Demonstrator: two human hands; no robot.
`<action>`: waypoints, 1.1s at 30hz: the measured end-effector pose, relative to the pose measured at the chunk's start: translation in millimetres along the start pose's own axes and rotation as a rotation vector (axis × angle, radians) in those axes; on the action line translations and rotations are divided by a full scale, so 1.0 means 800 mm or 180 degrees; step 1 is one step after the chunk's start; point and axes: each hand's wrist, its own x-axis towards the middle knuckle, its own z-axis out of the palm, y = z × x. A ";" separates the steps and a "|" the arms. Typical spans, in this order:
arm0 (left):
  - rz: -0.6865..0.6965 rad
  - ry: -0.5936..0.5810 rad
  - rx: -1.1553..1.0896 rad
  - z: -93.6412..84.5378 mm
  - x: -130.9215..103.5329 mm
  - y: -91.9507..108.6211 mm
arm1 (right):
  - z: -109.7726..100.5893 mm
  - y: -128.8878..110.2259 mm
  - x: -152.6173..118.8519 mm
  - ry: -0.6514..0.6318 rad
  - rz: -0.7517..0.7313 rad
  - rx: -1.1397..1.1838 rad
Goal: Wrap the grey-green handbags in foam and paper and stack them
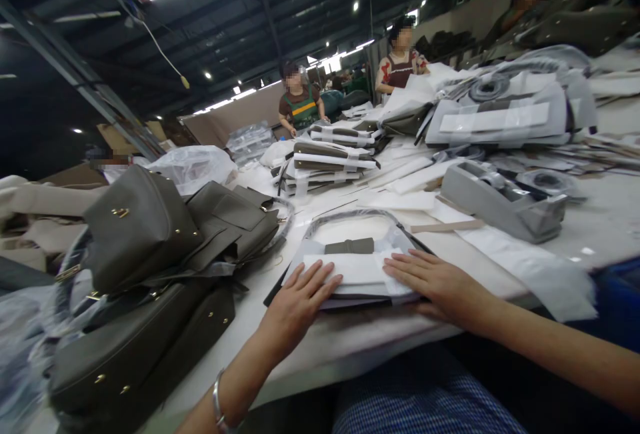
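A flattened handbag [350,246] lies in front of me at the table's edge, with white sheeting over it and a plastic-wrapped handle looping away at the back. Across its front runs a white foam strip [350,267]. My left hand [300,297] rests flat on the strip's left end, fingers stretched out. On the right end lies my right hand [435,284], its fingers extended and the thumb low near the bag's front edge. Neither hand grips anything. A silver bangle is on my left wrist.
Dark olive handbags [145,234] are heaped at the left. A grey tape dispenser [500,197] stands to the right, beside white sheets [530,264]. Stacked wrapped bags [330,157] and another wrapped bag [495,117] lie farther back. Two people [303,104] stand across the table.
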 end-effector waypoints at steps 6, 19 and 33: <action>-0.0281 0.0591 -0.0838 0.040 -0.006 -0.003 | -0.003 0.019 0.012 0.0050 -0.0153 -0.0199; -0.0332 0.1019 -0.0767 0.064 -0.012 0.002 | -0.001 -0.108 0.008 -0.0320 0.2473 0.2997; -0.0897 0.1348 -0.0150 0.081 -0.026 0.009 | 0.006 -0.140 0.090 0.1788 0.3137 0.6216</action>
